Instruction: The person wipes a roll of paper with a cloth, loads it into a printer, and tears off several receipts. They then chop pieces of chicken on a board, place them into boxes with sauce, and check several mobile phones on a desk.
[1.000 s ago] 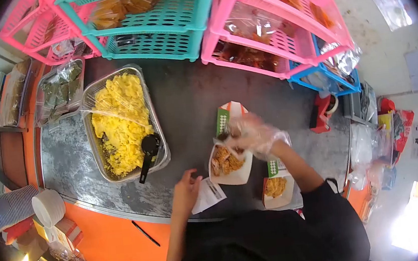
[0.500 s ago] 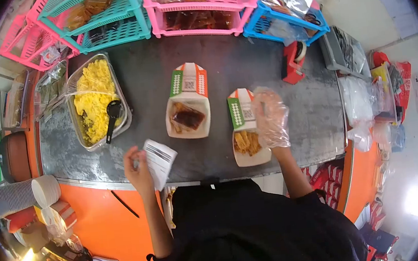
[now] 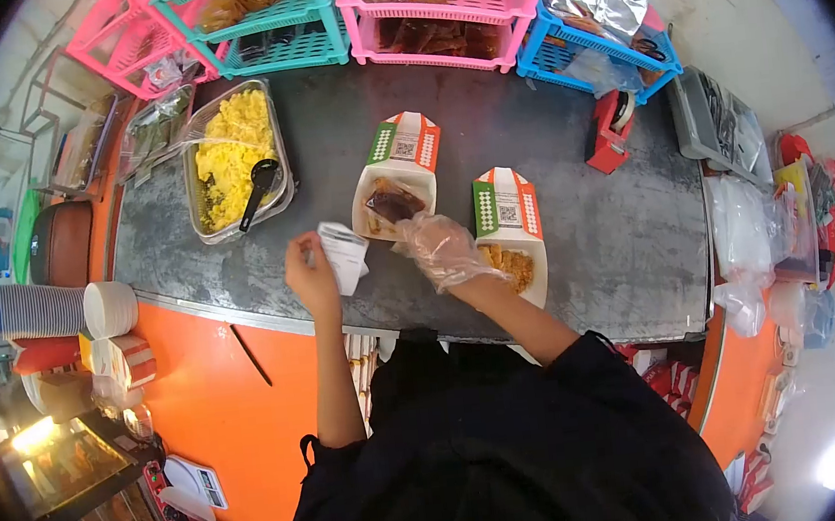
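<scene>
My left hand [image 3: 312, 276] is closed on a white printed paper slip [image 3: 347, 257], pinched at its left edge above the front of the counter. My right hand [image 3: 449, 249] wears a clear plastic glove and reaches in from the right. Its fingers are at the lower right corner of an open takeaway box [image 3: 417, 177], which holds a dark brown sauce sachet [image 3: 393, 203] over food. The glove's folds blur the finger shape. A second open takeaway box [image 3: 523, 204], with golden fried food [image 3: 511, 267], stands under and beside my right wrist.
A clear tub of yellow food [image 3: 237, 137] with a black spoon [image 3: 258, 190] stands at the left. Pink [image 3: 448, 55], turquoise [image 3: 293, 59] and blue racks [image 3: 554, 64] line the back. A red tape dispenser [image 3: 609, 137] is at the right; stacked white bowls [image 3: 111, 310] stand lower left.
My right hand has moved left from the right side of the fried-food box to the sachet box. My left hand still holds the slip. The whole view has shifted a little.
</scene>
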Tool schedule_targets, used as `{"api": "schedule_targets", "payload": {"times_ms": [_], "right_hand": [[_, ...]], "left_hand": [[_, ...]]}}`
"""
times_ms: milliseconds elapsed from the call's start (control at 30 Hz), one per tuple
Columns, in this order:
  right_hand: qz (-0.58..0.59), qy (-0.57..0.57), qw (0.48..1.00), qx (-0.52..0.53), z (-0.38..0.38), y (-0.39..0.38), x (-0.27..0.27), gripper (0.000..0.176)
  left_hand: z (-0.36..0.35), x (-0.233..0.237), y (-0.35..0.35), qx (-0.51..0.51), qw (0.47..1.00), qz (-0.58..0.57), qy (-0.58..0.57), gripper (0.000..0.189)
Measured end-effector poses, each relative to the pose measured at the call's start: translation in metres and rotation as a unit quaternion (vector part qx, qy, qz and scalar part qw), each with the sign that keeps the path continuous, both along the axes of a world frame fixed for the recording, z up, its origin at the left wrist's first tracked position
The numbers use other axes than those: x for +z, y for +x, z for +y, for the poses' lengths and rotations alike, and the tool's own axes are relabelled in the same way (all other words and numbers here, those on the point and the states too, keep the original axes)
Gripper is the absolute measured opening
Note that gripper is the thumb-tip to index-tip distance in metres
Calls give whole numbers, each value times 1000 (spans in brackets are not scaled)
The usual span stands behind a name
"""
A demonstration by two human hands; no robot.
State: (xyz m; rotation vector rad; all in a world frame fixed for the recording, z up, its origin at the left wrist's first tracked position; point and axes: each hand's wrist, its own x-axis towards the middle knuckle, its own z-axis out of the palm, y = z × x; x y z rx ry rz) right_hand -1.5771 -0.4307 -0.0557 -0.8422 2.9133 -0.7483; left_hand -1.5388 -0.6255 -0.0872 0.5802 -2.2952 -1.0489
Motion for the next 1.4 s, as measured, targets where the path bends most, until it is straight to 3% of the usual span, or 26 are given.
{"api": "schedule_targets", "payload": {"times_ms": [33,100,167,200,233,333,467,600,667,700,733,767,800,867,900,933,967,1000,1033,1067,1133,1233,1367,1400], "right_hand": [[-70,115,991,16,-2,-5,-4,16],[-50,90,994,20,1,-4,-15,14],[-34,69,997,29,8,-2,-18,14],[-42,43,998,26,9,-2,-19,14],[-50,16,998,23,9,-3,-19,14],[-28,-13,999,-10,6,-8,-32,15],[-61,-75,994,-47,7,-11,-7,15],[-140,5,989,-54,3,-8,5,19],[-157,50,986,-37,4,-6,-4,20],[-166,75,983,-34,4,-5,-9,20],[-173,100,980,-26,3,-4,-14,20],[-146,87,985,7,7,-4,-18,20],[-118,72,989,49,15,-4,-20,20],[0,-99,986,132,16,-6,30,20],[-304,-198,932,-13,10,-12,33,28],[-252,0,968,0,-27,-14,130,26],[-256,-289,921,-49,-21,-19,100,26],[-260,-547,788,-111,-12,-26,66,29],[-230,-591,763,-123,-8,-29,64,30],[-222,-595,763,-119,-12,-19,71,31],[-228,-602,761,-82,-17,9,75,33],[-288,-585,758,7,-51,83,82,35],[-404,-511,744,146,-129,202,71,39],[-434,-489,734,182,-153,237,66,40]], "left_hand": [[1,15,0,2,1000,3,-1,8],[1,30,4,99,961,236,100,10],[-15,-3,22,116,955,242,122,17],[-33,-47,33,26,994,99,37,22],[-38,-49,39,-64,995,-50,-51,27],[-30,-52,57,-56,992,-112,-15,31],[6,-50,28,-69,996,-53,-3,35],[51,-48,-9,-69,993,-75,53,51],[67,-27,-13,-64,978,-71,187,61],[70,-30,-10,-51,978,-69,189,61],[71,-36,-5,-29,997,-65,42,63],[71,-30,-2,1,992,-64,-108,65],[76,-23,14,42,983,-92,-155,64],[71,-13,40,15,993,-40,-111,55],[74,3,57,-35,999,-7,-30,42],[90,20,73,-16,999,33,9,32],[98,38,93,-102,990,48,86,26],[111,59,108,-151,982,43,104,19],[123,71,115,-197,969,123,85,15],[131,84,124,-230,957,107,143,29],[144,117,134,-217,914,223,259,49],[116,135,172,-200,896,248,311,64],[48,106,244,-70,928,259,258,70],[29,84,267,-52,888,298,345,70]]}}
